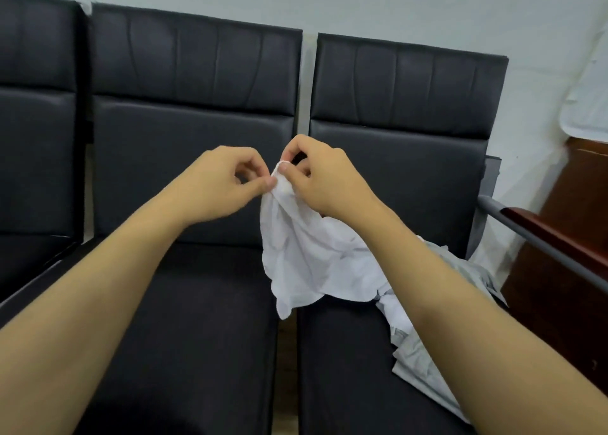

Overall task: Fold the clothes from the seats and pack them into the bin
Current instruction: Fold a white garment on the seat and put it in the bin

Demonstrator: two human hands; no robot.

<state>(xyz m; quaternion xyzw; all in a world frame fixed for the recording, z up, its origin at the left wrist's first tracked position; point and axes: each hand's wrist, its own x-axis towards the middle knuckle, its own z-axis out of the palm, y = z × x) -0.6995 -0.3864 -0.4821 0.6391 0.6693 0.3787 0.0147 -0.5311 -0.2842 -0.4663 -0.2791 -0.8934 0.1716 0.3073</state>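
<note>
We are working over a row of dark seats (pixel 184 303), and, going from the left, our left hand (pixel 227 181) is pinching the top edge of a white garment (pixel 306 253) between thumb and forefinger, the other fingers curled loosely. Just beside it, our right hand (pixel 316 174) is pinching the same bunched edge, so the two hands are almost touching and the cloth is hanging crumpled below them, its lower part trailing onto the right seat. There, a grey garment (pixel 424 352) is lying in a heap, partly under our right forearm. The bin is not in view. We are judging that the step is finding a corner or hem to spread the white piece. To do it well, we should be walking the fingers apart along that edge until the fabric is hanging flat, then lifting it clear of the grey heap so nothing drags along, and laying it on the bare middle seat for folding.
</note>
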